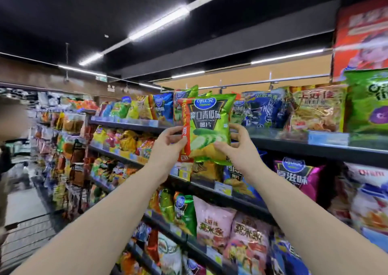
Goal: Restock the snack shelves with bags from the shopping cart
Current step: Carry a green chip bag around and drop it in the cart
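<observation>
My left hand (pixel 168 146) and right hand (pixel 237 146) pinch the lower corners of a shiny green crisp bag with a red side strip (pixel 206 125), upright before the top dark shelf's front edge (pixel 294 146).

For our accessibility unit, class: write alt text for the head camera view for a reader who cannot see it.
A person's left hand and right hand hold a green chip bag upright in front of the top shelf of a snack aisle. Shelves below are packed with colourful bags.
</observation>
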`<state>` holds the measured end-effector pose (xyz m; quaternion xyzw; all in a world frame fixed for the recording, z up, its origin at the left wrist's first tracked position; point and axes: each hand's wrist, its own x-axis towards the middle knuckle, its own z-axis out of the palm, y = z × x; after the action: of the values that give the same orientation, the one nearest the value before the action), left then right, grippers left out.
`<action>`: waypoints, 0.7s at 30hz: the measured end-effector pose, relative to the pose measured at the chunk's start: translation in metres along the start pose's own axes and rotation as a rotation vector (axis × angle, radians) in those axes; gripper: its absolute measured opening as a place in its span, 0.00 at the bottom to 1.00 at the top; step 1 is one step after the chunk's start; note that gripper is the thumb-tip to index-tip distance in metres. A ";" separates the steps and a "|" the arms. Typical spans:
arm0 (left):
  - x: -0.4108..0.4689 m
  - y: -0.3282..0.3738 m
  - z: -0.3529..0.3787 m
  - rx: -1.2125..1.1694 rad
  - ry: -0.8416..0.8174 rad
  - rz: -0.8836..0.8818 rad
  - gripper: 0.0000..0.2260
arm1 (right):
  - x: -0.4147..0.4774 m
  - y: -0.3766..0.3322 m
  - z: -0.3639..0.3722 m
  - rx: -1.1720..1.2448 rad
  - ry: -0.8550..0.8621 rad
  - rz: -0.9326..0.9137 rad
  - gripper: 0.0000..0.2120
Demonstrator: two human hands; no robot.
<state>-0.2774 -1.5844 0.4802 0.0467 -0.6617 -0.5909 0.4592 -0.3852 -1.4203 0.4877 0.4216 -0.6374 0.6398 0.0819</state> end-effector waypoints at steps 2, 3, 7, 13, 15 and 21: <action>0.032 -0.008 0.008 0.015 -0.023 0.045 0.12 | 0.028 0.006 -0.002 -0.062 0.026 -0.048 0.33; 0.048 -0.013 0.012 0.019 -0.035 0.070 0.12 | 0.043 0.009 -0.002 -0.102 0.031 -0.079 0.33; 0.116 -0.027 0.030 0.006 -0.070 0.119 0.13 | 0.099 0.016 -0.002 -0.207 0.057 -0.192 0.34; 0.222 -0.041 0.056 -0.035 -0.138 0.211 0.14 | 0.182 0.026 0.001 -0.322 0.142 -0.231 0.31; 0.245 -0.053 0.066 -0.056 -0.149 0.230 0.15 | 0.202 0.032 0.003 -0.364 0.174 -0.186 0.33; 0.274 -0.103 0.080 0.062 -0.235 0.383 0.15 | 0.222 0.053 0.010 -0.568 0.303 -0.036 0.41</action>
<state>-0.5374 -1.7214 0.5569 -0.1347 -0.7252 -0.4735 0.4813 -0.5553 -1.5341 0.5891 0.2930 -0.7635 0.4902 0.3015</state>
